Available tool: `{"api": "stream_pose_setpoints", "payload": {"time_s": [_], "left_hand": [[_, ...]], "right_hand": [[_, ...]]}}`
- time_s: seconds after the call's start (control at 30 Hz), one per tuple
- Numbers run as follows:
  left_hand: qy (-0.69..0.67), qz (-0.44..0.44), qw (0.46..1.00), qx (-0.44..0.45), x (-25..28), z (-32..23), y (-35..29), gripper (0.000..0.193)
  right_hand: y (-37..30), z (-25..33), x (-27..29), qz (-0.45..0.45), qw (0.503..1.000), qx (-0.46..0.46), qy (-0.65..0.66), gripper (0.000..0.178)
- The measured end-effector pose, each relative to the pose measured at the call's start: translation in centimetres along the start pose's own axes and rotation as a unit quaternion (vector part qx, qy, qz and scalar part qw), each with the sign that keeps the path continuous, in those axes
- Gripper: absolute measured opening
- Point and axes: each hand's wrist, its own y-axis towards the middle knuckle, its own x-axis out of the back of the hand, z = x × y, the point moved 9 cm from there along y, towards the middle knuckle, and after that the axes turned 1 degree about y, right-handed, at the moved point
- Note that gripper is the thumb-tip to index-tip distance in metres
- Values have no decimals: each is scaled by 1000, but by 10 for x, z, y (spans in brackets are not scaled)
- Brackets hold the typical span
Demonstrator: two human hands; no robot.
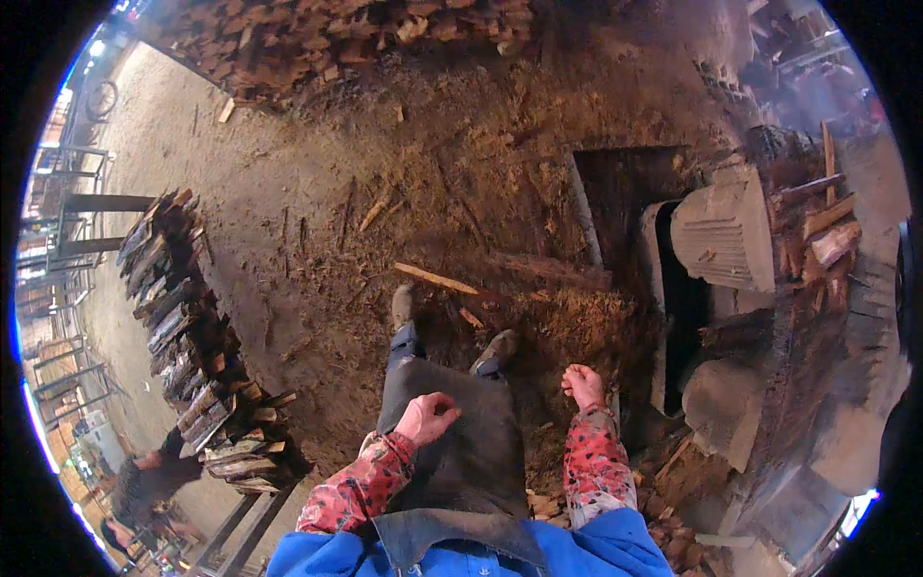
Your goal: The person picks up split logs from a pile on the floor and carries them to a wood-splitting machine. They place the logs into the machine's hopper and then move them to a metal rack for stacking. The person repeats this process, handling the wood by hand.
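My left hand [428,418] hangs in front of my dark apron [471,457], its fingers curled in and nothing visible in them. Off to the right of the apron, over the ground, my right hand [583,386] is also closed, with no object showing. Both forearms wear red patterned sleeve covers. A long pale wood strip [437,279] lies on the ground just beyond my shoes. Nearest my right hand on its right side is a machine with a dark slot [679,327] and rounded, ribbed metal plates [721,231].
A long stack of split wood [197,356] rests on a metal rack at the left. Another large wood pile [327,43] stands at the far side. Wood pieces [832,236] lie on the machine. A person [144,486] is at the lower left. Bark and scraps litter the ground.
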Motion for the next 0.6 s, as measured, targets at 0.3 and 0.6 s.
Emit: {"api": "stream_pose_setpoints", "payload": {"time_s": [0.3, 0.6], "left_hand": [[12, 37, 999, -25, 18, 86, 112, 21], [205, 16, 978, 27, 49, 270, 302, 26]], "right_hand": [[69, -116, -77, -24, 990, -32, -138, 39], [213, -68, -97, -141, 909, 128, -372, 47]]}}
